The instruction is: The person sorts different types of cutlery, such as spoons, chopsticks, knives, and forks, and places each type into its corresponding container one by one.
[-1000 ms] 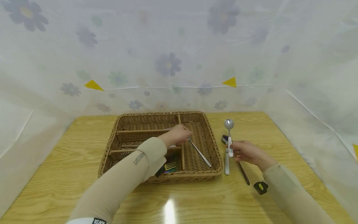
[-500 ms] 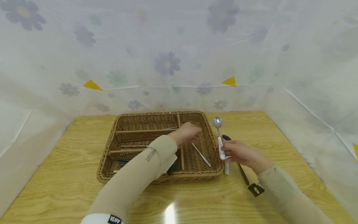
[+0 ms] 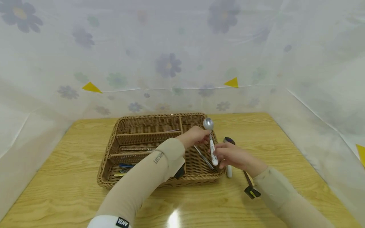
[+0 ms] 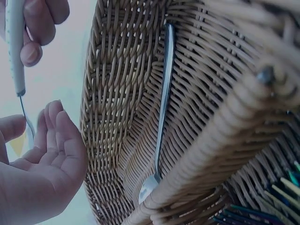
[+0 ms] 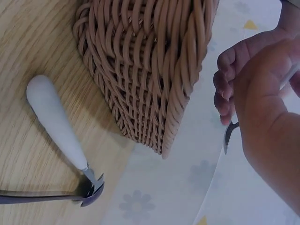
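My right hand (image 3: 232,156) grips a spoon by its white printed handle (image 3: 213,153), holding it above the right side of the wicker basket (image 3: 105,158). The spoon's round metal bowl (image 3: 208,123) points toward the back. My left hand (image 3: 196,135) is over the basket's right compartment, close to the spoon's neck. In the left wrist view, the left hand (image 4: 51,159) has its thumb and fingers spread apart, with the spoon's neck between them. Below, a slim metal spoon (image 4: 164,103) lies in that long compartment.
Right of the basket, a white-handled utensil (image 5: 56,122) and a dark spoon (image 5: 42,199) lie crossed on the wooden table (image 3: 154,209). Blue (image 3: 125,165) and yellow handles (image 3: 119,174) show in the front left compartment. A floral sheet (image 3: 171,38) encloses the back and sides.
My right hand has carried the white-handled spoon leftward, from above the table to above the basket's right side. My left hand has moved right, away from the slim spoon toward it.
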`<state>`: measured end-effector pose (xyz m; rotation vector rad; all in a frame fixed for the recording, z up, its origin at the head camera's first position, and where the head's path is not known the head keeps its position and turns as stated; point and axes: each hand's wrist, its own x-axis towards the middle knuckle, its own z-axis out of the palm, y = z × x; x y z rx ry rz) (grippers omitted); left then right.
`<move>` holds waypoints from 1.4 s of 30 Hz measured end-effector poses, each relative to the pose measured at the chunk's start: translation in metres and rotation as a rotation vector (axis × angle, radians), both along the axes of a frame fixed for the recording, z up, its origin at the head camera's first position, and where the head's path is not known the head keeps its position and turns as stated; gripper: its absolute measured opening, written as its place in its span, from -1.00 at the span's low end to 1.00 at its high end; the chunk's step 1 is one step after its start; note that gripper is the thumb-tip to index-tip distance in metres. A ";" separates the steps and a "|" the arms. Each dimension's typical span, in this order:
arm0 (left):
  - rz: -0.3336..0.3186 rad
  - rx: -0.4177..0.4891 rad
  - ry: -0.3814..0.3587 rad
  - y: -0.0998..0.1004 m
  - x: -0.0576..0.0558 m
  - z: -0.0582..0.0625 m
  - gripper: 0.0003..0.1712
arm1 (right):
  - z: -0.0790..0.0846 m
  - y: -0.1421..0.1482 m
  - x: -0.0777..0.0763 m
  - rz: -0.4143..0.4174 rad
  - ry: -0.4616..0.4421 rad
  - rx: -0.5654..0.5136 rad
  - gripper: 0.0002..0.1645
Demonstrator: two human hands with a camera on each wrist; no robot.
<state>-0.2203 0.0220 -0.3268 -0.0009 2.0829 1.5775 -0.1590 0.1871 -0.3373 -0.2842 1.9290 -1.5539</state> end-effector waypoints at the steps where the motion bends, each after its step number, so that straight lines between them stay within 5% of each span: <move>1: 0.007 0.010 -0.005 0.001 0.000 -0.001 -0.63 | 0.000 -0.001 0.000 0.000 -0.003 -0.001 -0.68; 9: 0.019 0.053 -0.045 0.000 -0.002 0.000 -0.67 | -0.003 -0.005 0.000 -0.016 0.005 0.002 -0.64; 16: 0.068 -0.016 -0.005 -0.007 -0.008 -0.007 -0.80 | -0.005 0.003 0.002 -0.039 0.039 0.052 -0.45; 20: 0.070 -0.077 0.007 -0.006 -0.036 -0.042 -0.86 | -0.007 0.012 0.001 -0.055 0.039 0.048 -0.41; 24: 0.006 -0.126 0.027 -0.001 -0.081 -0.101 -0.92 | -0.008 0.021 0.001 -0.066 0.034 0.049 -0.35; 29: -0.031 -0.269 0.050 0.007 -0.109 -0.145 -0.89 | -0.008 0.029 0.001 -0.079 0.023 0.058 -0.31; 36: -0.099 -0.441 -0.024 0.012 -0.088 -0.134 -0.68 | -0.009 0.035 0.001 -0.057 0.050 0.045 -0.35; 42: -0.146 -0.512 -0.052 0.019 -0.102 -0.159 -0.69 | -0.011 0.037 0.002 -0.055 0.050 0.052 -0.36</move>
